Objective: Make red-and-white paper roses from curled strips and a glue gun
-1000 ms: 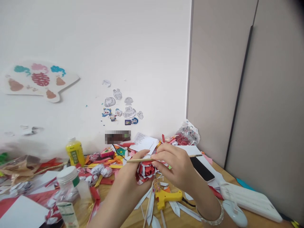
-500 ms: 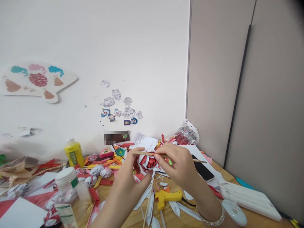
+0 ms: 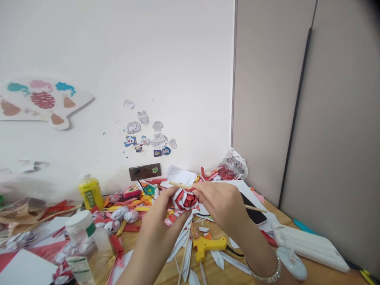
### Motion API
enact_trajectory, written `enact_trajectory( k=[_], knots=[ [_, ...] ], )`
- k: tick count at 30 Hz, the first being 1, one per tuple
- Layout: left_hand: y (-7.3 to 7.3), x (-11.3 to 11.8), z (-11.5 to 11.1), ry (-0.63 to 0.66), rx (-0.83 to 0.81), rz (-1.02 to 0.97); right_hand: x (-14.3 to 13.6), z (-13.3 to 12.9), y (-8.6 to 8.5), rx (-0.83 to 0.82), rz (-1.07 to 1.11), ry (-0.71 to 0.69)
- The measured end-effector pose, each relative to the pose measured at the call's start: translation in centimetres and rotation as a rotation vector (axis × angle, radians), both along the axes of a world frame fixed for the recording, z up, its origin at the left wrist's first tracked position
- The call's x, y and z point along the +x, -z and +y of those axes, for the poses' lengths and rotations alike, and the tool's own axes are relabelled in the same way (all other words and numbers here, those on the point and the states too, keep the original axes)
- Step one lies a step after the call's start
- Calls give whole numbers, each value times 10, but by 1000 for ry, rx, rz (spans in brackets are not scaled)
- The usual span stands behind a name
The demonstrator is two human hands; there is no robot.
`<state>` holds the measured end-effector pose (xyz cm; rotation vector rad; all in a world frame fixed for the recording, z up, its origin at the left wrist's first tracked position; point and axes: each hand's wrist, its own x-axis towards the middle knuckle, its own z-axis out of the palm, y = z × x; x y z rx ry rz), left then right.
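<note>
Head | left fingers (image 3: 180,222) gripping paper flower (image 3: 185,200) | right fingers (image 3: 208,195) pinching stick (image 3: 179,185) | littered wooden table (image 3: 233,274) | white wall (image 3: 178,59), grey panel (image 3: 267,87)

Clocked from the fingers (image 3: 208,190), open air rises at 12 o'clock before the wall (image 3: 184,71), above low paper scraps (image 3: 203,173). The stick (image 3: 257,208) juts to 3 over the phone (image 3: 255,217), the glue gun (image 3: 206,246) blocks 5, and the jar (image 3: 78,222) and bottle (image 3: 90,193) stand at 8 and 9, with bare worktop (image 3: 130,239) near the jar. Room beneath the paper flower (image 3: 185,200) seems tight, though the fingers partly hide it.
</note>
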<state>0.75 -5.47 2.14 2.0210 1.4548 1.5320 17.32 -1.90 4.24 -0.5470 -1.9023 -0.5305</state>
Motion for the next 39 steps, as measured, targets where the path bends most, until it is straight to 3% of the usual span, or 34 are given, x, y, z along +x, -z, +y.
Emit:
enact_trajectory(
  k=[5, 11, 20, 27, 33, 39],
  knots=[
    [-5, -1, -6, -53, 11, 66, 0, 2, 0, 13, 102, 12],
    [-7, -3, -8, -108, 101, 204, 1, 3, 2, 16, 83, -88],
    [-1, -6, -3, -130, 170, 274, 2, 2, 1, -153, 61, -111],
    [-4, -5, -5, -166, 177, 316, 1, 3, 2, 98, 19, -91],
    [-4, -6, -4, -158, 165, 318, 0, 2, 1, 63, 50, -9],
    [-7, -6, -7, -129, 132, 285, 0, 5, 4, 107, -7, -73]
  ],
)
